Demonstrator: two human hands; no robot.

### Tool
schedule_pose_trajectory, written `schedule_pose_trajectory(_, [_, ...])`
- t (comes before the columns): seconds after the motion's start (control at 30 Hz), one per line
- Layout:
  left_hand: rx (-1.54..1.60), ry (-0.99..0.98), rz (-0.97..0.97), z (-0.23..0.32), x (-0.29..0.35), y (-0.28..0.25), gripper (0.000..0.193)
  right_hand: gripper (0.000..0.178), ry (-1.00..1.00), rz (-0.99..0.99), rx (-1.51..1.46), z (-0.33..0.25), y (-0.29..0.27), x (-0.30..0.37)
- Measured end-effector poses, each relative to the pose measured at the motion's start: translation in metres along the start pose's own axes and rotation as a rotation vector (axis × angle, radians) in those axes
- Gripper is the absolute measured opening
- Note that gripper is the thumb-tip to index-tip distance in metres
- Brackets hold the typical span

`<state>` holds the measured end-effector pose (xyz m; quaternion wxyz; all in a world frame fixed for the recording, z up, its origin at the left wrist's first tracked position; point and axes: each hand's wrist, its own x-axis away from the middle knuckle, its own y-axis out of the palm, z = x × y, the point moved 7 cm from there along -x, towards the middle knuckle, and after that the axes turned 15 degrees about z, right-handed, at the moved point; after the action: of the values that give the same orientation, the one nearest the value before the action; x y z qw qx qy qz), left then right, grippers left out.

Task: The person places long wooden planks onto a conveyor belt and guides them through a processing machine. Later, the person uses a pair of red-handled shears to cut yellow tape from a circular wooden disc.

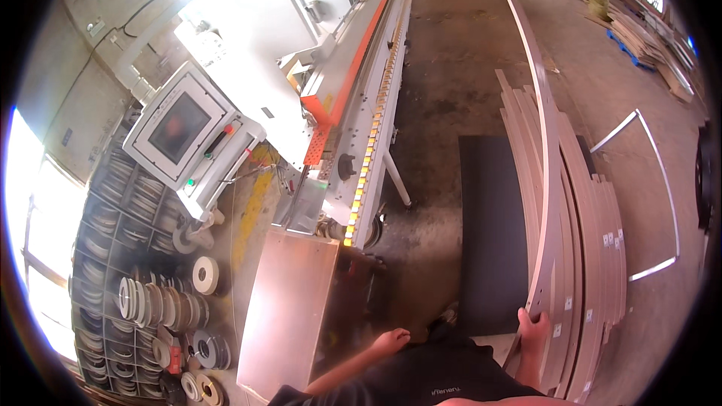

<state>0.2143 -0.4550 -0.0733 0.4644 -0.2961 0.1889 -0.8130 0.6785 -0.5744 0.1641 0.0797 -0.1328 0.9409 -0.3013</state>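
My right hand (pixel 532 325) grips the near end of a long, narrow wooden board (pixel 547 146), thumb and fingers closed about its edge. This board stretches far ahead beside a stack of similar pinkish-brown boards (pixel 571 233), some with small white labels, and looks curved in the picture. My left hand (pixel 392 341) hangs in front of my body with its fingers curled in and nothing visible in them. Nearest to it is a box-like metal cabinet (pixel 282 301) at the end of a long machine. A dark flat panel (pixel 492 233) lies between the machine and the stack.
The machine's rail (pixel 368 165) with yellow and white blocks runs ahead on the left. A control panel (pixel 180 128) with a screen stands beside it. Edging rolls (pixel 162 304) fill a rack and the floor at left. A white bent strip (pixel 669 180) lies at right.
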Motion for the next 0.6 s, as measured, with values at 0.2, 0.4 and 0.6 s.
schedule_pose_trajectory(0.2, [0.015,-0.087,-0.013,0.007,0.065,-0.061,0.041,0.031,-0.099,0.138,-0.309,-0.093,-0.06,0.077])
schedule_pose_trajectory(0.4, [0.078,-0.15,-0.108,-0.017,0.136,-0.062,0.042,0.039,-0.225,0.031,-0.684,-0.149,-0.13,0.116])
schedule_pose_trajectory(0.6, [0.095,-0.042,-0.12,0.017,0.173,-0.05,0.044,0.063,-0.558,0.122,-0.921,-0.187,-0.197,0.137])
